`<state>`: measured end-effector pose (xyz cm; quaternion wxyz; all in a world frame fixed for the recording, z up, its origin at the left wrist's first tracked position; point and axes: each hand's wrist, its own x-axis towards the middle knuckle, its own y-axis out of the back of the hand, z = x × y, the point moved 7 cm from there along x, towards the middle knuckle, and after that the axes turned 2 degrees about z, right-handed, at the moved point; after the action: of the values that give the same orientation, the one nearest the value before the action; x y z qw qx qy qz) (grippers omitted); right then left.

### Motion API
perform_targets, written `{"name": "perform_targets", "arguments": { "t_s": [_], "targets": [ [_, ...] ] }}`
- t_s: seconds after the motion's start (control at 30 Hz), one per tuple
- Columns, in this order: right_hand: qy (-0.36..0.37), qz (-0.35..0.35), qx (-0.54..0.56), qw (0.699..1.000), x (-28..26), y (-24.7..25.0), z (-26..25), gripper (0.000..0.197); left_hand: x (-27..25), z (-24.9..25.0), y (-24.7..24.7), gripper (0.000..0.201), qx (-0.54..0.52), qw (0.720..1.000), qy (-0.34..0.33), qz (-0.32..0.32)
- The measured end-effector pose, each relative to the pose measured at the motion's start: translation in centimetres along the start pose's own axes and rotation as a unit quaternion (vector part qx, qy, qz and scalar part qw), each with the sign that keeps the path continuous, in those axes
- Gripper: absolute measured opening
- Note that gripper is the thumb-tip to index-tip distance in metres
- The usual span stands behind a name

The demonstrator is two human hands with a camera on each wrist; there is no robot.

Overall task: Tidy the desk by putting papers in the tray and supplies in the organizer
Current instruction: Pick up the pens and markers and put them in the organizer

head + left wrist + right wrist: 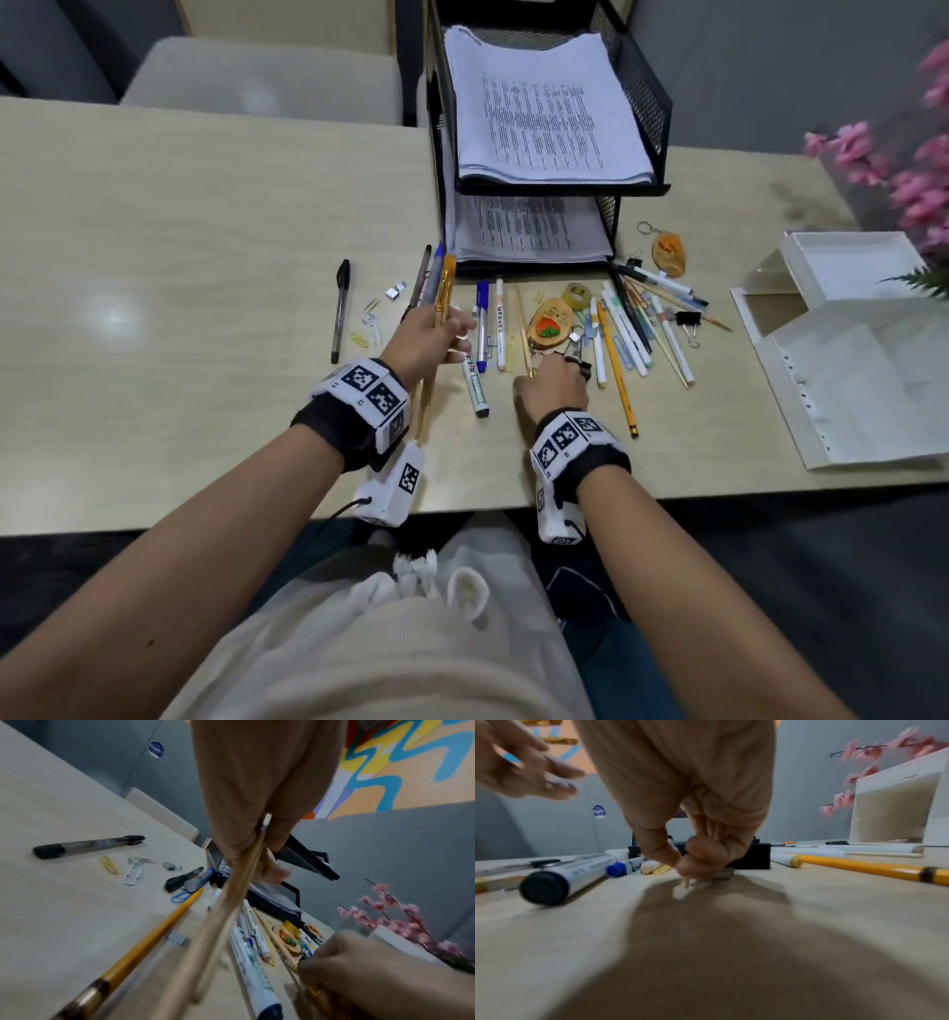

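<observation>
My left hand [429, 336] is raised just above the desk [205, 216], its fingers [459, 329] curled round a bundle of pencils and pens [441, 288] whose tips point toward the far side. My right hand [552, 383] is down on the desk near the middle of the clutter, fingers [700, 860] bunched together and pinching at something small against the surface; I cannot tell what it is. Left of that hand lie a fat white marker [475, 383] and a blue-capped marker [482, 321], side by side. To its right a yellow pencil [619, 377] angles toward me, next to a loose pile of white pens [629, 329]. A black pen [340, 311] lies alone farther left, with paper clips [371, 321] just beside it. The papers [544, 108] are stacked in the black mesh tray [642, 87] at the far side, on both tiers. The white organizer [842, 267] stands at the right end of the desk, well apart from both hands.
</observation>
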<state>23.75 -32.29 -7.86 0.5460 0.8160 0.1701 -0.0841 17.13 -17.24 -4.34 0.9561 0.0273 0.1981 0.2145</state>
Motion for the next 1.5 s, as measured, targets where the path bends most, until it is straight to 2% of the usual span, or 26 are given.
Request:
{"name": "perform_targets", "arguments": {
  "t_s": [0.07,0.13,0.23,0.3,0.37,0.43,0.5,0.57,0.6,0.67,0.73,0.83,0.97,1.07,1.17,1.23,1.3,1.37,1.4,1.43,1.5],
  "targets": [
    [0.002,0.029,0.026,0.999,-0.6,1.7,0.5,0.020,0.2,0.7,-1.1,0.028,0.049,0.999,-0.021,-0.004],
    [0.033,0.089,0.064,0.993,-1.3,4.9,0.8,0.016,0.3,2.1,-2.5,0.032,0.114,0.992,-0.058,-0.004],
    [0.098,0.178,0.175,0.963,-2.2,10.8,1.1,0.013,0.3,4.6,-6.1,0.037,0.137,0.984,-0.104,-0.041],
    [0.122,0.179,0.260,0.941,-2.0,13.8,1.8,0.009,0.5,6.0,-9.0,0.037,0.153,0.976,-0.136,-0.074],
    [0.134,0.145,0.315,0.928,-1.2,15.4,2.6,0.009,0.6,6.9,-12.1,0.035,0.167,0.967,-0.153,-0.116],
    [0.135,0.123,0.354,0.917,0.2,16.4,3.7,0.012,1.0,7.2,-14.8,0.029,0.128,0.969,-0.138,-0.159],
    [0.118,0.126,0.382,0.908,2.3,17.3,5.6,0.019,1.6,7.2,-16.8,0.030,0.106,0.973,-0.112,-0.172],
    [0.093,0.147,0.361,0.916,4.5,17.9,7.6,0.021,2.3,7.0,-17.6,0.030,0.123,0.978,-0.093,-0.139],
    [0.082,0.157,0.319,0.931,5.6,17.9,8.5,0.017,2.7,7.0,-17.7,0.026,0.123,0.982,-0.087,-0.117],
    [0.072,0.148,0.174,0.971,7.7,16.9,9.8,0.019,3.8,6.2,-17.5,0.022,0.106,0.991,-0.049,-0.070],
    [0.078,0.097,0.029,0.992,9.3,14.7,10.2,0.022,4.8,5.2,-17.2,0.011,0.085,0.996,-0.001,-0.032],
    [0.066,0.014,-0.091,0.994,10.1,11.6,11.0,0.024,5.6,3.8,-17.3,0.027,0.058,0.997,0.054,-0.016],
    [0.059,0.004,-0.150,0.987,9.8,10.2,12.0,0.026,5.4,2.9,-18.3,0.022,-0.027,0.994,0.104,-0.003],
    [0.053,0.003,-0.128,0.990,9.6,10.4,12.9,0.024,5.5,2.3,-19.3,0.029,-0.094,0.986,0.140,-0.003],
    [0.024,0.026,0.042,0.998,9.0,11.8,13.9,0.014,5.9,2.0,-20.3,0.031,-0.129,0.977,0.170,0.012],
    [0.013,0.002,0.204,0.979,8.2,11.9,14.2,0.013,6.2,2.1,-21.6,0.025,-0.136,0.976,0.171,0.003],
    [0.021,-0.073,0.303,0.950,7.1,11.0,13.7,0.017,6.4,2.7,-23.3,0.026,-0.164,0.973,0.160,-0.032],
    [0.051,-0.124,0.311,0.941,7.0,10.6,13.2,0.013,6.9,3.5,-24.4,0.031,-0.198,0.969,0.146,-0.038],
    [0.057,-0.127,0.297,0.945,7.6,10.8,13.4,0.011,7.1,3.9,-24.6,0.033,-0.206,0.968,0.137,-0.029],
    [0.055,-0.109,0.280,0.952,8.6,11.4,13.8,0.012,7.4,4.3,-24.6,0.034,-0.208,0.970,0.126,-0.016],
    [0.050,-0.022,0.221,0.974,11.6,13.4,15.0,0.017,8.1,5.1,-23.9,0.034,-0.157,0.983,0.088,0.016]
  ]
}}
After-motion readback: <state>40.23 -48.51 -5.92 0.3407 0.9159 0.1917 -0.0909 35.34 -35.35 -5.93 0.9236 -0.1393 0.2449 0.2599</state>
